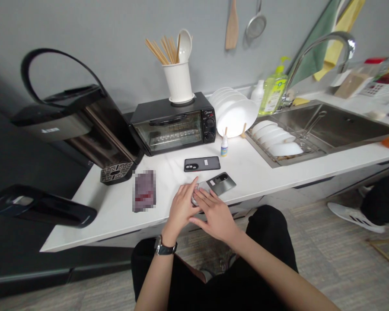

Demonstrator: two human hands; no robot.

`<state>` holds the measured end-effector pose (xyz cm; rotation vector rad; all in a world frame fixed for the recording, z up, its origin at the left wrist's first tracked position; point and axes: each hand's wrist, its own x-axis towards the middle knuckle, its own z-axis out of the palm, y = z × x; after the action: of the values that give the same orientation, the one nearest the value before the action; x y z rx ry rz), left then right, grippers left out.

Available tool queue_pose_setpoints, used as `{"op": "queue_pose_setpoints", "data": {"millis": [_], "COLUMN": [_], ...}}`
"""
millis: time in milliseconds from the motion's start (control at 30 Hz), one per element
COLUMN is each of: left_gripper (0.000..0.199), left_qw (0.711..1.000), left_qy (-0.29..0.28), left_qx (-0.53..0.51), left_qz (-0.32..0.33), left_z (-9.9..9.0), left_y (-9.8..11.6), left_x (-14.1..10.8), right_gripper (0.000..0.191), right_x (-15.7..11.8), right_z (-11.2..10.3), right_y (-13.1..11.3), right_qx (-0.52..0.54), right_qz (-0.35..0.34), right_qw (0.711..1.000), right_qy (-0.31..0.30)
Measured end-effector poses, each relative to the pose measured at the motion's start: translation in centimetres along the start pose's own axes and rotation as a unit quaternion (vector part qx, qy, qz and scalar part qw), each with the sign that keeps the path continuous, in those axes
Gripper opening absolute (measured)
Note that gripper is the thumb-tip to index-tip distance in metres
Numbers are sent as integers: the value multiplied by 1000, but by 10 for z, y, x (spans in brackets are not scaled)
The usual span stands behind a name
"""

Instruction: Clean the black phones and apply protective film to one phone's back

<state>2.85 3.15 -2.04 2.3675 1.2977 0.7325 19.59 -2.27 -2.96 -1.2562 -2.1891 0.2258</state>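
Note:
My left hand (180, 205) is at the counter's front edge, its fingers close together around a small pale thing (194, 198) that I cannot make out. Over that same thing lie the stretched fingers of my right hand (214, 212), thumb apart and pointing at my left hand. The two hands mostly hide it. Just beyond my right fingertips rests a dark grey smartphone (225, 185) with its camera side up. A black phone case (202, 164) with camera cutouts lies behind it. Farther back stands a small white bottle (224, 147) with a blue and yellow label.
A pixelated, purplish flat item (144, 191) lies on the white counter (116, 220) to the left. Behind are a black dispenser (94, 125), a toaster oven (175, 125) and racked plates (236, 116). The sink (340, 125) is at right. Another person's shoe (356, 217) shows below.

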Motion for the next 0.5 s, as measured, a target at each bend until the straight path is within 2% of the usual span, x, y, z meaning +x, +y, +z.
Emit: {"op": "queue_pose_setpoints", "data": {"millis": [100,200,333,400,500], "left_gripper": [99,105,106,105,102], "left_qw": [1000,1000,1000,1000,1000], "left_qy": [1,10,13,11,9], "left_qx": [-5,-9,-12,-10,-9], "left_qz": [1,-1,-2,-3,3], "left_z": [-1,-2,-2,-2,0], "left_y": [2,5,7,7,4], "left_x": [-1,-1,0,0,0], "right_gripper": [64,59,60,65,69], "right_x": [-22,-38,-33,-21,-1], "right_z": [-16,-34,-43,-37,-18], "right_y": [12,44,82,85,61], "right_qx": [-3,-50,-108,-117,-95], "right_qz": [-4,32,109,132,107], "right_qw": [1000,998,986,980,986], "right_qy": [-16,5,69,96,91]}}
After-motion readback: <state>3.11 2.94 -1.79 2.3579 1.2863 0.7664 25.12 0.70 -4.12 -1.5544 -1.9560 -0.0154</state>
